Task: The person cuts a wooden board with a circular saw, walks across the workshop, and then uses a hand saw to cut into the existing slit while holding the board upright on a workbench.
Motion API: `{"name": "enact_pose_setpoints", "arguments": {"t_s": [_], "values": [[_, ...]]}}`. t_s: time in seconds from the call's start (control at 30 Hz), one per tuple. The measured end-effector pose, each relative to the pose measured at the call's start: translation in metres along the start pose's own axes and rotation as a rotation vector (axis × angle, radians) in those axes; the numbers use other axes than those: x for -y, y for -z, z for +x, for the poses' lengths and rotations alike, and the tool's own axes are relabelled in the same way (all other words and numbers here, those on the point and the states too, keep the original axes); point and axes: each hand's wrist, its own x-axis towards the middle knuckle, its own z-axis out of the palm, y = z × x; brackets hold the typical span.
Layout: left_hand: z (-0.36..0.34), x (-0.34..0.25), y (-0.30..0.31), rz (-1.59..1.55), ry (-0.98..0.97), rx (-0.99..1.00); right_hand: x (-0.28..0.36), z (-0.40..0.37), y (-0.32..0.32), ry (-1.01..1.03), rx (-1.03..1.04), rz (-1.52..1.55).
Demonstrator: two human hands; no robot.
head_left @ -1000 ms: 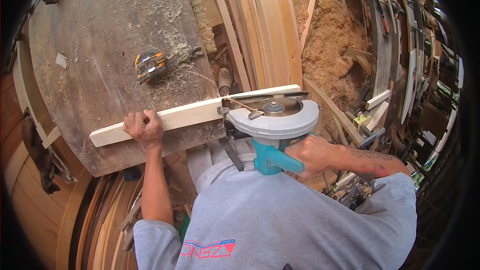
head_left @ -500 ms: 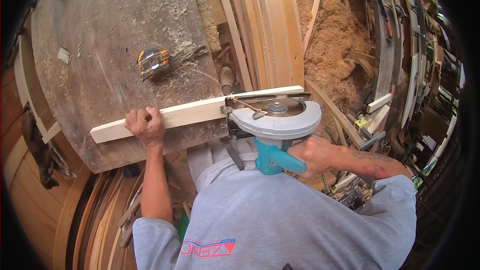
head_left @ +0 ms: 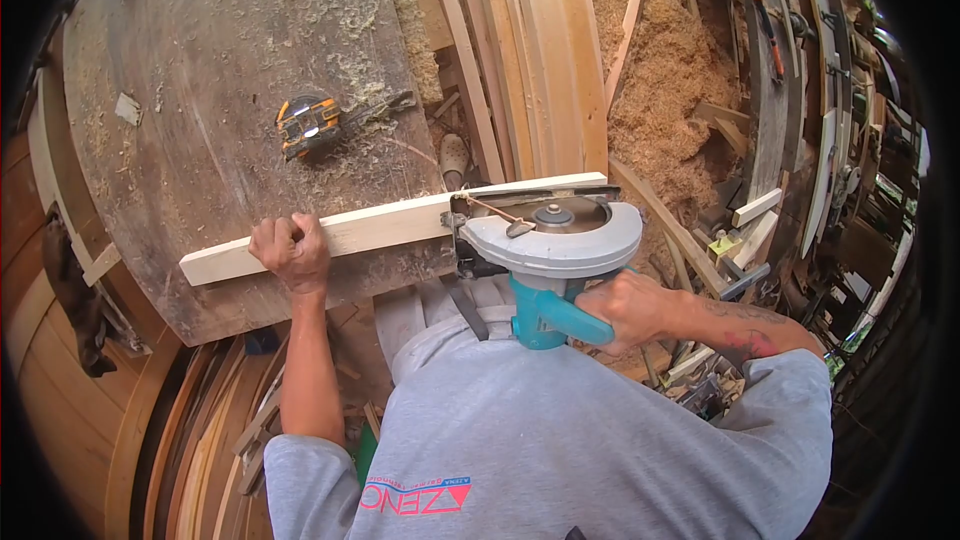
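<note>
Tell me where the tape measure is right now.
In the head view the tape measure lies on the dusty workbench, left of centre, beyond the wooden strip that the left hand grips.

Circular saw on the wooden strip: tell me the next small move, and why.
Probably ease the circular saw a little forward across the wooden strip. The right hand grips its teal handle, the left hand pins the strip to the workbench, and the saw sits on the overhanging end.
</note>
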Motion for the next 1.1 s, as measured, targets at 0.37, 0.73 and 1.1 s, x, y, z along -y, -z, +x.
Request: {"name": "enact_pose_setpoints", "arguments": {"t_s": [0.37,0.73,1.1], "values": [[-0.002,0.0,-0.001,0.019,0.026,0.011,0.017,0.002,-0.003,-0.039,-0.017,-0.027],[-0.004,0.0,-0.004,0.014,0.033,0.001,0.033,0.005,-0.002,-0.136,0.027,-0.048],[-0.006,0.003,-0.004,0.022,0.048,0.024,0.019,0.001,-0.007,-0.124,0.07,-0.072]]}}
